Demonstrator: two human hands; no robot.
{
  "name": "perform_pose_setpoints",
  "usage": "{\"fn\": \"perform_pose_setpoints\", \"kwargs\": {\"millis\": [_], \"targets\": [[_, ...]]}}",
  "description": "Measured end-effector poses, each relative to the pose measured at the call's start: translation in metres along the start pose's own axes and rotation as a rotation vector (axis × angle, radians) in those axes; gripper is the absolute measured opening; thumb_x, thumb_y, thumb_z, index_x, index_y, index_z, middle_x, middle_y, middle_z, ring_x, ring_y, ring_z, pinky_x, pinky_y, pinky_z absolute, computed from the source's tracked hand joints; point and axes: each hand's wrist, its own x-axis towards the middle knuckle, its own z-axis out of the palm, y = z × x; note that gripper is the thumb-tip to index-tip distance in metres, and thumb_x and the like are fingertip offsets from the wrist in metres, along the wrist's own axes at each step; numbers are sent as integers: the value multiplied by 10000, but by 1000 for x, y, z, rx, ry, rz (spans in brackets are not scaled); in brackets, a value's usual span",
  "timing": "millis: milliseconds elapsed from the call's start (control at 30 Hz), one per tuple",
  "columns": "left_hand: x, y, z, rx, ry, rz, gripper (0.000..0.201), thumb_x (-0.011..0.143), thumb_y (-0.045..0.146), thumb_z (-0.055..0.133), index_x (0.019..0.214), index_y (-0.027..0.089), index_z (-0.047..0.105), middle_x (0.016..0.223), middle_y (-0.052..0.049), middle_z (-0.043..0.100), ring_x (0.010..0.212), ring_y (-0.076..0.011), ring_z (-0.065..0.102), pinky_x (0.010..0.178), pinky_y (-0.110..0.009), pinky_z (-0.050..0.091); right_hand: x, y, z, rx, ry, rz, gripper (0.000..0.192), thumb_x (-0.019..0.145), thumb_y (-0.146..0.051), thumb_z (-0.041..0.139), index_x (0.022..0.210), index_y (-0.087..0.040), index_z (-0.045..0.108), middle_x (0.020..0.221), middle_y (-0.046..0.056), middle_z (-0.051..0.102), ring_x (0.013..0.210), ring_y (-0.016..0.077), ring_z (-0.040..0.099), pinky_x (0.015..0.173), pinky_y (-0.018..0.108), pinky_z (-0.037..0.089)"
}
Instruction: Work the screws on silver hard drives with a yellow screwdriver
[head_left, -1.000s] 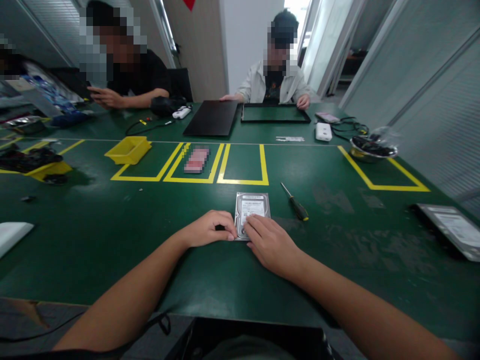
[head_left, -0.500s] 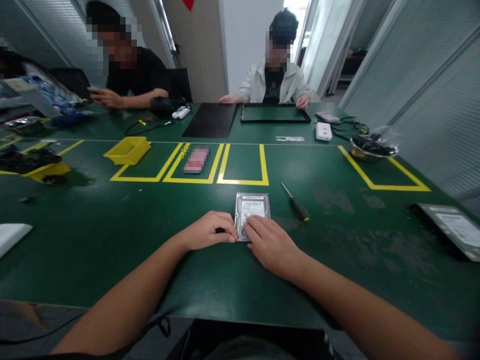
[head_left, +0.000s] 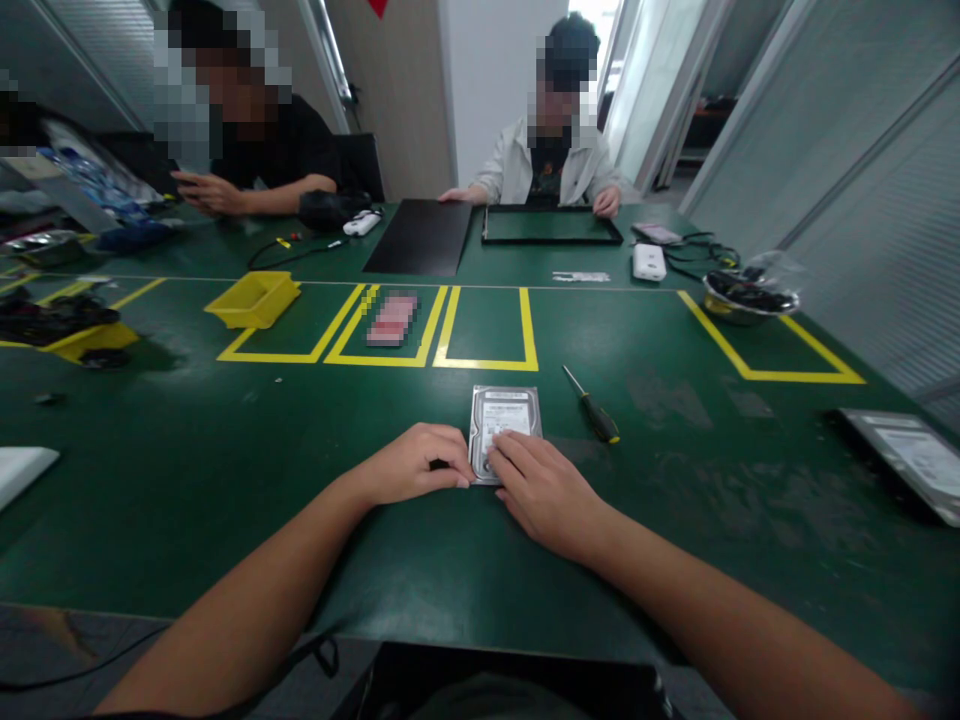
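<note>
Even, fairly dim indoor light, with bright daylight blown out at the far doorway [head_left: 592, 15]. The green surface [head_left: 225, 460] shows soft shadows and dull sheen. Wide-angle bending stretches the edges; corners blur slightly.

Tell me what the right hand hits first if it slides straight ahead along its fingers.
The right hand points up-left onto the hard drive, which its fingertips apparently already touch.

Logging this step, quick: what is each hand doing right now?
Left hand: curled shut, at the hard drive's near left corner.
Right hand: open, fingers resting on the drive.
</note>
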Motion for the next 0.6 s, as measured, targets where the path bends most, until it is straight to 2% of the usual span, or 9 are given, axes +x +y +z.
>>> {"fn": "perform_pose_setpoints", "kwargs": {"millis": [600], "targets": [[-1, -2, 1, -48, -28, -71, 73, 866, 205, 676, 886, 158, 728, 854, -34, 687, 807, -130, 642, 767, -246, 484, -4, 2, -4, 36, -11, -21, 439, 887, -186, 571, 1295, -25, 574, 1322, 220, 585, 1245, 328, 525, 1077, 481, 453]]}}
